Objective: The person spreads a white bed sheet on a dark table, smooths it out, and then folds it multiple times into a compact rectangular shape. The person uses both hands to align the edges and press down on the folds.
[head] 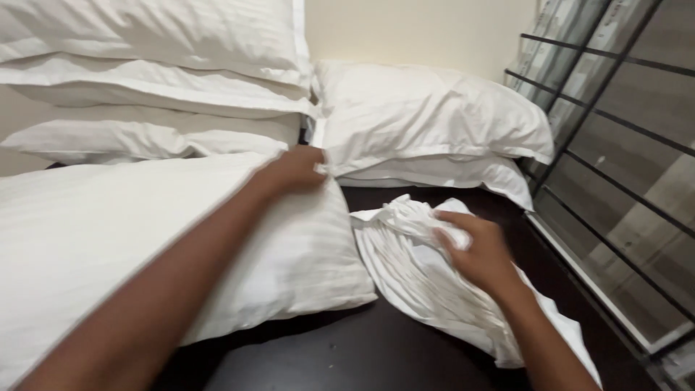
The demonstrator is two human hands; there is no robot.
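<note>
Left hand [295,171] pinches the far corner of the big front pillow [87,239]; fingertips blurred, probably closed on fabric. Right hand [478,253] grips a crumpled white pillowcase [413,275] on the dark worktop [347,355]. Three stacked pillows [145,80] behind left, two pillows [434,116] behind right, black rail [601,166] beside them
</note>
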